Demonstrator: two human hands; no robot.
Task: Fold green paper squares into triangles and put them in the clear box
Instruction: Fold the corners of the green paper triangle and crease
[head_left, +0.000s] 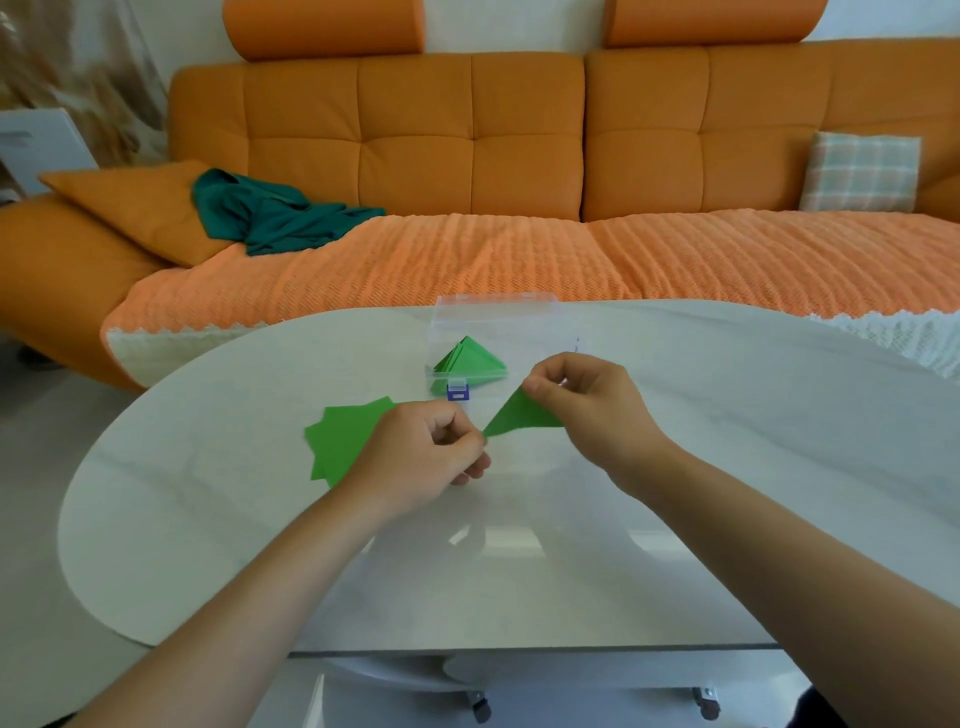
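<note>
Both hands, left (426, 449) and right (582, 397), pinch one folded green triangle (519, 415) above the table (727, 467); several triangles fill the clear box (493, 332).

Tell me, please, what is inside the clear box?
Inside the clear box lies a stack of folded green triangles, at its near left end. They overlap, so the lower ones are mostly covered and their number cannot be told.

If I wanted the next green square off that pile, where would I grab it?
Probably pinch a jutting corner at the left edge of the pile, coming from the left: its sheets lie flat but fanned, so corners stick out there.
</note>
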